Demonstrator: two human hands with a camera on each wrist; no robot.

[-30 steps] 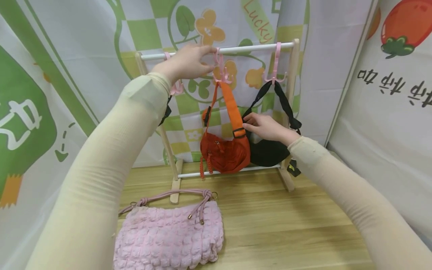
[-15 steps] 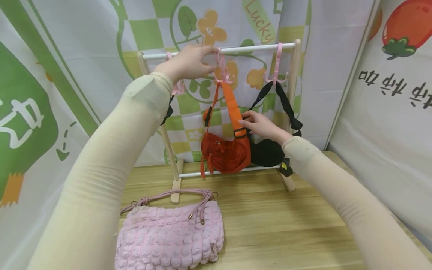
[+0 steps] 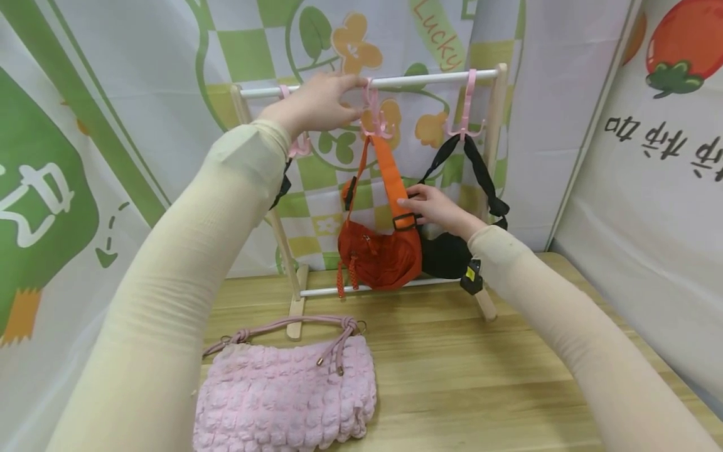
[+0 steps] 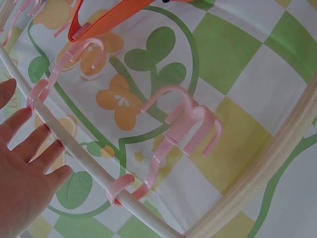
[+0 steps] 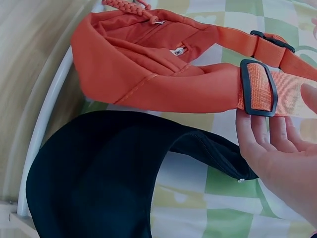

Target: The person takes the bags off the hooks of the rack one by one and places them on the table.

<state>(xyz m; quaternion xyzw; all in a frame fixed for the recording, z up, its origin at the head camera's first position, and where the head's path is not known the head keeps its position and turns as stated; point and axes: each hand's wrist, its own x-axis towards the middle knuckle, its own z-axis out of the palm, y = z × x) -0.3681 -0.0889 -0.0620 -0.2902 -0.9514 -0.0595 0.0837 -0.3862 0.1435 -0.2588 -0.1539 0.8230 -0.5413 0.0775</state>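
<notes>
An orange-red crossbody bag [image 3: 381, 254] hangs by its strap [image 5: 292, 91] from the middle pink hook [image 3: 373, 116] on a small rack. My right hand [image 3: 437, 207] pinches that strap near its black slide buckle [image 5: 257, 88], thumb in front and fingers behind. My left hand [image 3: 319, 100] is up at the white rail [image 4: 69, 141], fingers fairly straight, fingertips touching the rail beside the middle hook. Behind my right hand a black bag [image 5: 99, 168] hangs from the right-hand pink hook [image 3: 465, 113].
A pink puffy handbag [image 3: 288, 395] lies on the wooden table [image 3: 480, 376] in front of the rack. Another pink hook [image 4: 188, 124] is on the rail's left part. The rack has wooden posts [image 3: 496, 125] and a lower white bar [image 3: 327, 292]. Printed cloth hangs behind.
My right hand has shifted slightly left onto the orange strap, its thumb now over the strap. My left hand has stayed at the rail. The bags hang much as before.
</notes>
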